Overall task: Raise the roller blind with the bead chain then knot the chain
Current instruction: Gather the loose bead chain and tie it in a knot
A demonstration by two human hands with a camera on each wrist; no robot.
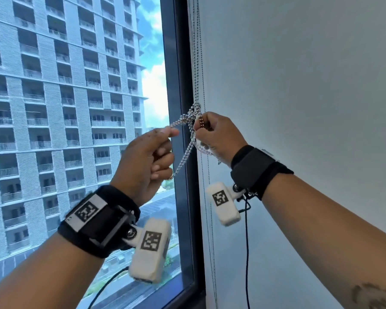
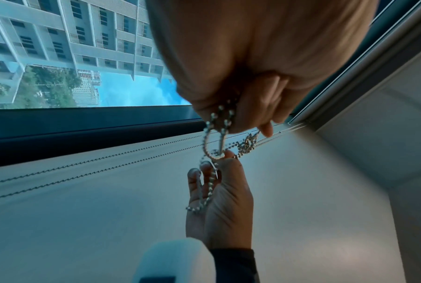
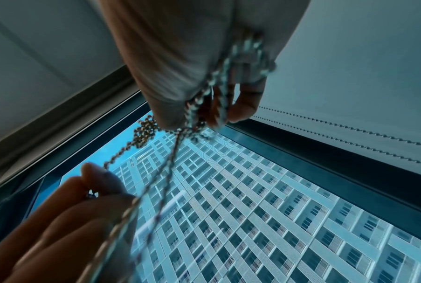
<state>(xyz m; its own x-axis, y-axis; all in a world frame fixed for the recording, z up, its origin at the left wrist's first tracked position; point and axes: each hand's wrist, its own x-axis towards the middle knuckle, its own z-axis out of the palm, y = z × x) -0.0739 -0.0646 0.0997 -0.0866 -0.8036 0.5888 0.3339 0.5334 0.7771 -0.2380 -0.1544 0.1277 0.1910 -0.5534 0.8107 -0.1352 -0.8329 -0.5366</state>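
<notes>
Both forearms fill the bottom of the head view, each with a black wrist strap [image 1: 99, 221] carrying a white camera block with a square code marker [image 1: 151, 249]. Up in the middle of the frame, the left hand [image 1: 146, 161] pinches a strand of the silver metal bead chain [image 1: 188, 121] between thumb and forefinger, other fingers curled in, and the right hand [image 1: 217, 139] is closed around a bunch of the same chain just beside it. Between them the chain crosses itself in a tangled loop right in front of the dark window frame [image 1: 183, 63], with the rest running straight up along the edge of the white wall [image 1: 299, 85]. The head view hides the right palm; the left wrist view shows it, with a doubled length of chain draped across the palm and fingers [image 2: 211, 191], lower middle of that frame. The right wrist view is blurrier but shows the clump of beads at the crossing [image 3: 145, 134] against the grey apartment tower outside [image 3: 253, 210], and two thin chain strands lying on the wall at upper right [image 3: 349, 134].
</notes>
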